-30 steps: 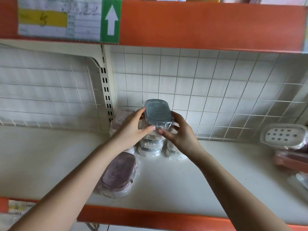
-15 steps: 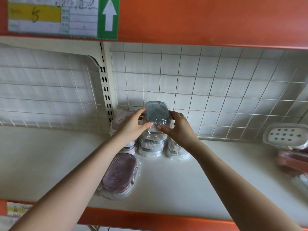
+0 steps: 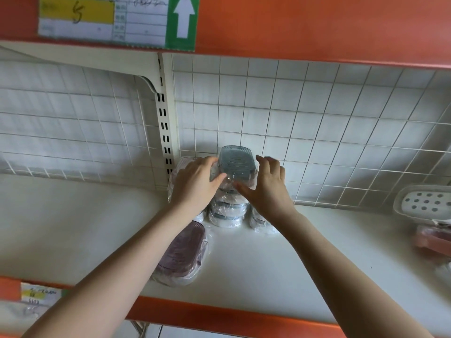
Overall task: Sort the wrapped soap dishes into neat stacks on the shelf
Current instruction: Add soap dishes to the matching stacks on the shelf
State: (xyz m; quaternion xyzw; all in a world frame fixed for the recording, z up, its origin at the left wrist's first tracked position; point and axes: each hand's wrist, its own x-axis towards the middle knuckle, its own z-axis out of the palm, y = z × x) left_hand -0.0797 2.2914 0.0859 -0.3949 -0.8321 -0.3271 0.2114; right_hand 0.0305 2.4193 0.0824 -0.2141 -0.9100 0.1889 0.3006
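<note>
- Both of the person's bare arms reach up over the white shelf (image 3: 280, 269) toward a stack of wrapped soap dishes (image 3: 228, 213) standing against the wire grid back panel (image 3: 317, 123).
- The left hand (image 3: 197, 184) cups the left side of the top grey dish (image 3: 236, 161), fingers curled against its clear wrap and thumb pointing in across the front.
- The right hand (image 3: 266, 186) sits on the right side of that same dish, thumb low at the front; its fingers look spread and blurred, and I cannot tell whether they press the wrap or stand just off it.
- The top grey dish rests on the stack, its ribbed lid facing up.
- A second wrapped stack (image 3: 177, 176) stands just left of it, mostly hidden behind the left hand, beside the slotted upright (image 3: 166, 132).
- A wrapped purple dish (image 3: 180, 254) lies flat near the shelf's orange front edge (image 3: 219, 313), under the left forearm.
- Well apart at the far right, a white dish with holes (image 3: 427, 203) sits above a pink one (image 3: 432, 240).
- A paper label with a green arrow (image 3: 181, 18) hangs on the upper shelf edge.
</note>
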